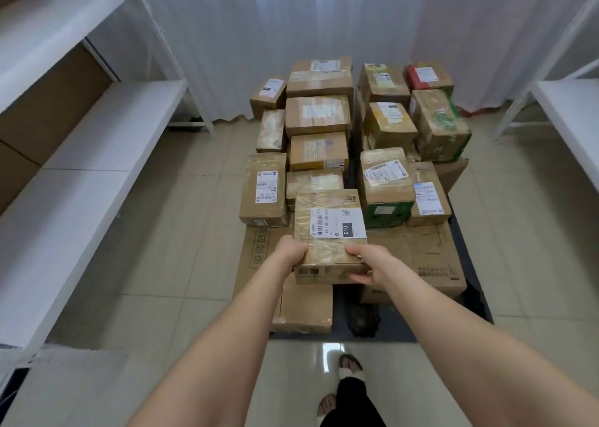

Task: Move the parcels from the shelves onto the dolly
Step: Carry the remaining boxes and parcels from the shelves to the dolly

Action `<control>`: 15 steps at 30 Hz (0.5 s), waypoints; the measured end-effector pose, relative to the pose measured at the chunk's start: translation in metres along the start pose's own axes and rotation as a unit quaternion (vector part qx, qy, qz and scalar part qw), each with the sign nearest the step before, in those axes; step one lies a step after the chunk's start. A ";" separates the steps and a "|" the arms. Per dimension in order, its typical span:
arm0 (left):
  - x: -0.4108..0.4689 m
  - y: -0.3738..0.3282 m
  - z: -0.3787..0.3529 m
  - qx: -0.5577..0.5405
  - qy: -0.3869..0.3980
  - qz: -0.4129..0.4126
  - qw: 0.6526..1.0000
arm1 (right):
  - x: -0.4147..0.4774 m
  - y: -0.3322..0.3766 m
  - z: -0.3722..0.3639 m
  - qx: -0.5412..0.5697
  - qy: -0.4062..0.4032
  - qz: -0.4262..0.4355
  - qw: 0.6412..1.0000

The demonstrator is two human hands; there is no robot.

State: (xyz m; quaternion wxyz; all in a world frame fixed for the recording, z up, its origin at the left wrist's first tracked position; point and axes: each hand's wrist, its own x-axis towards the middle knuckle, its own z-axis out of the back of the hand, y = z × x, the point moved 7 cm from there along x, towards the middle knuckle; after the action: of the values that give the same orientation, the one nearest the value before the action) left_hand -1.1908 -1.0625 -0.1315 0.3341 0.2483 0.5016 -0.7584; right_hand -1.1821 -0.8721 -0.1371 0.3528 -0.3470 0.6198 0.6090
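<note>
While your left hand [291, 251] and right hand [366, 261] each grip a near corner of the taped cardboard parcel [329, 232] held above the front of the dolly [398, 329], treat it as stiff, probably light and tape-slick, and support its bottom edge from beneath.
</note>
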 end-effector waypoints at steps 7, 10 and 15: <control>0.080 0.035 0.020 0.006 -0.030 0.053 0.998 | 0.075 -0.003 -0.045 -0.031 0.023 -0.053 0.998; 0.110 0.067 0.033 0.004 -0.044 0.095 0.994 | 0.102 -0.011 -0.072 -0.068 0.034 -0.075 0.994; 0.153 0.121 0.070 0.001 -0.077 0.145 0.986 | 0.138 -0.037 -0.127 -0.119 0.051 -0.109 0.986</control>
State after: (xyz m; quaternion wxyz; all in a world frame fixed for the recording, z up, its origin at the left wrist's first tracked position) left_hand -1.2022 -1.1997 -0.2863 0.4775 0.2597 0.4323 -0.7195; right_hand -1.2225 -0.9998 -0.2731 0.3414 -0.4821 0.5189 0.6178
